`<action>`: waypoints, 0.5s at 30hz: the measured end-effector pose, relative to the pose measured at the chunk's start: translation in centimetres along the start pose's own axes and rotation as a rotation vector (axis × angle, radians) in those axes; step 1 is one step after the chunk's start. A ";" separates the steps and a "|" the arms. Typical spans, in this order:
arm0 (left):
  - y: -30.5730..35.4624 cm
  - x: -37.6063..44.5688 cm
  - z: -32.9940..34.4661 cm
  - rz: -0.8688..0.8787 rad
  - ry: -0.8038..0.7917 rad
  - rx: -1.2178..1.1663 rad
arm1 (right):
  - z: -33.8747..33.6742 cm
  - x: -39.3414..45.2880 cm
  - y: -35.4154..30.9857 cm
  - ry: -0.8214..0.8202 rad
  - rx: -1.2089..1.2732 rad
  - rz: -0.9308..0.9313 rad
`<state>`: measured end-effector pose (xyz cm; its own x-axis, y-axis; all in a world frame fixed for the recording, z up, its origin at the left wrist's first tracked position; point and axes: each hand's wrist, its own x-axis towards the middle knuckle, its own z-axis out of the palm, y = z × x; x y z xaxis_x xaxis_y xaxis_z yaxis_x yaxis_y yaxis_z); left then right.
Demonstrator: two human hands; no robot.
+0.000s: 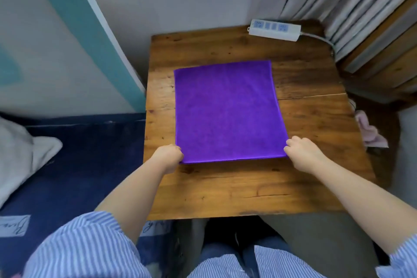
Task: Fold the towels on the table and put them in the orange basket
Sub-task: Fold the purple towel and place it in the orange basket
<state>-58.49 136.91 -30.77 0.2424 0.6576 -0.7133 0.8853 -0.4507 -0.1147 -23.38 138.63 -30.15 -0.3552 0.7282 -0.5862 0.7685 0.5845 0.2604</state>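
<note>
From the head view, a purple towel [228, 110] lay flat on a wooden table [225, 187], spread as a smooth upright rectangle in the middle of the top, with its far edge towards the wall and its near edge towards the person. Along the right side a second layer of cloth showed just under the top one, so the towel seemed doubled over.

The left hand [168, 157] was at the near left corner of the towel, its fingers curled in and pinching the cloth at that corner. The right hand [302, 153] was at the near right corner, its fingers likewise curled, with the fingertips on the towel's edge and gripping it. Both forearms reached forward from striped blue and white sleeves [85, 248] at the near edge of the view.

At the far right corner of the table sat a white power strip [274, 29], its cable running off to the right towards a grey pleated curtain [352, 0]. A pale pink cloth [369, 131] lay just off the right edge of the table, lower down. To the left of the table was a dark blue bed cover [85, 165] with a white cloth [22, 153] bunched on it at the far left. No orange basket showed in this view.
</note>
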 end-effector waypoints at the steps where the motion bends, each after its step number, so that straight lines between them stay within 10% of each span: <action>1: 0.3 0.0 0.6 0.009 0.004 -0.002 | 0.4 -0.1 -0.4 -0.017 -0.026 -0.021; 15: 2.2 -0.5 5.4 0.060 0.041 0.052 | 3.7 -1.5 -4.4 -0.144 0.011 -0.002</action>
<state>-58.75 132.36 -34.41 0.3117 0.6521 -0.6911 0.8469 -0.5205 -0.1092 -24.25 133.66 -33.28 -0.2768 0.6676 -0.6911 0.7740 0.5812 0.2514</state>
